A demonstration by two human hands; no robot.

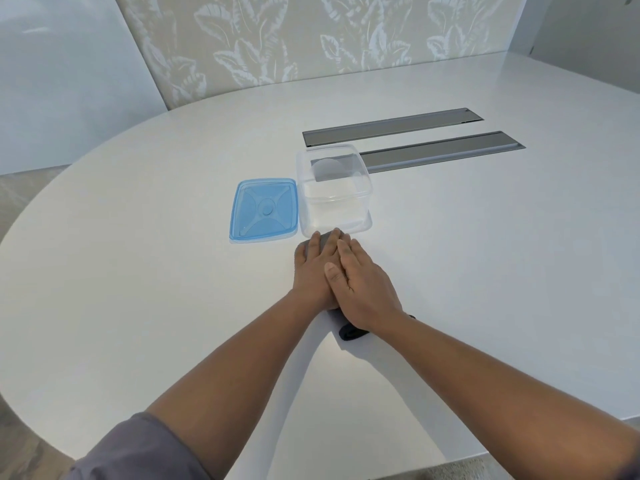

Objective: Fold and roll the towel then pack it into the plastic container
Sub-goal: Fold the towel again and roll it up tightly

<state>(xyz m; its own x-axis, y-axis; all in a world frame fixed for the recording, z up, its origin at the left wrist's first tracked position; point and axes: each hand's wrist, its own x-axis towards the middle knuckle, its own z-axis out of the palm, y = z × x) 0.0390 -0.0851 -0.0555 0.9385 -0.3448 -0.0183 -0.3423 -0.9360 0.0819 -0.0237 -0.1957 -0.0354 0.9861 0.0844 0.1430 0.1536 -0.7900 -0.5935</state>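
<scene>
Both hands flat, fingers straight, pressing down — nothing clenched, nothing pinched. Left hand (pixel 313 268) laid over the dark grey towel (pixel 327 240), right hand (pixel 363 289) overlapping it from about four o'clock, thumb across the left hand's back. Towel almost wholly covered: a grey patch showing between the fingertips at twelve o'clock, a darker rolled or bunched end (pixel 351 332) poking out at six o'clock under the right wrist. Hard to tell how tight the roll is.

Just past the fingertips, at twelve o'clock, the clear plastic container (pixel 334 202), open and seemingly empty; touching or nearly touching its left wall, at ten o'clock from the hands, the blue lid (pixel 265 209), lying flat. Beyond, two grey slots (pixel 443 154) set in the white table (pixel 138 271).

Likely risks — roll springing loose once pressure lifts, since flat palms hold nothing closed; fingertips nudging the light container away; roll too long for the opening.
</scene>
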